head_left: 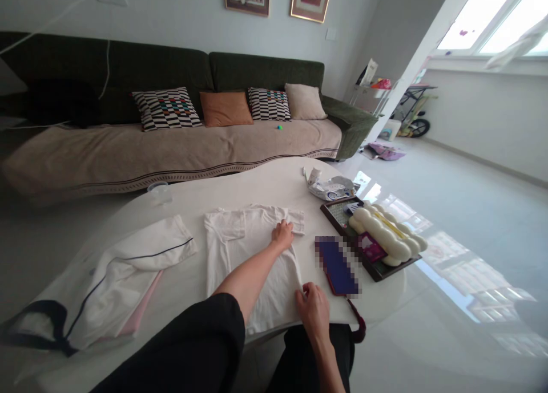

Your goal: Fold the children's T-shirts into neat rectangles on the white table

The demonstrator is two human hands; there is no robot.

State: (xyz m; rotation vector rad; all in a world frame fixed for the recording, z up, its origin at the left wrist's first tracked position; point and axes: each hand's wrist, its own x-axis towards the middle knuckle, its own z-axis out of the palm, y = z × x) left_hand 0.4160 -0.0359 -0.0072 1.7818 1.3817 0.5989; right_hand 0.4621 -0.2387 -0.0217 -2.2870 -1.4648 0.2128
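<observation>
A white T-shirt (252, 267) lies spread on the white table (231, 190), its left sleeve folded inward over the body. My left hand (282, 236) reaches across it with closed fingers, gripping the fabric near the right sleeve. Lower down, my right hand (314, 310) pinches the shirt's right side edge. To the left is a white garment with dark piping (128, 273), a bit of pink cloth (141, 307) showing under it. Right of the shirt lies a phone (338, 266), partly blurred out, with a dark red strap.
A dark tray (379, 273) at the right holds a cream, puffy tissue holder (385, 233). Behind it sit a crumpled white packet (331, 187) and a small white bottle (314, 176). A clear cup (159, 192) stands at the far left. Beyond the table is a green sofa (265, 68) with cushions.
</observation>
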